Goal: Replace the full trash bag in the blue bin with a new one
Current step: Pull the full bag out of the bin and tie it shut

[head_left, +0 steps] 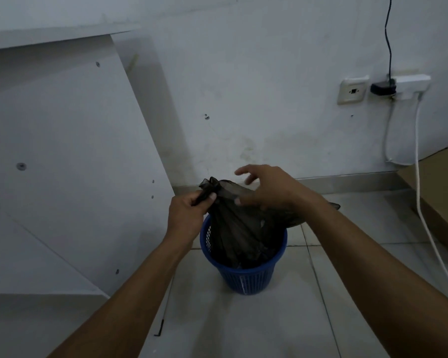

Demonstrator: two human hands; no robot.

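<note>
A small blue mesh bin [246,273] stands on the tiled floor near the wall. A dark, thin trash bag [233,228] sits in it, its top gathered and pulled up above the rim. My left hand [186,215] grips the bunched neck of the bag at the upper left. My right hand [267,188] hovers over the bag's top with fingers spread and relaxed, its thumb touching the plastic. A loose flap of the bag sticks out to the right behind my right forearm.
A white panel [62,156] leans against the wall on the left. Wall sockets with a black plug [383,87] and white cables [422,202] are at the right, above a cardboard box [440,192]. A small black hex key [159,328] lies on the floor.
</note>
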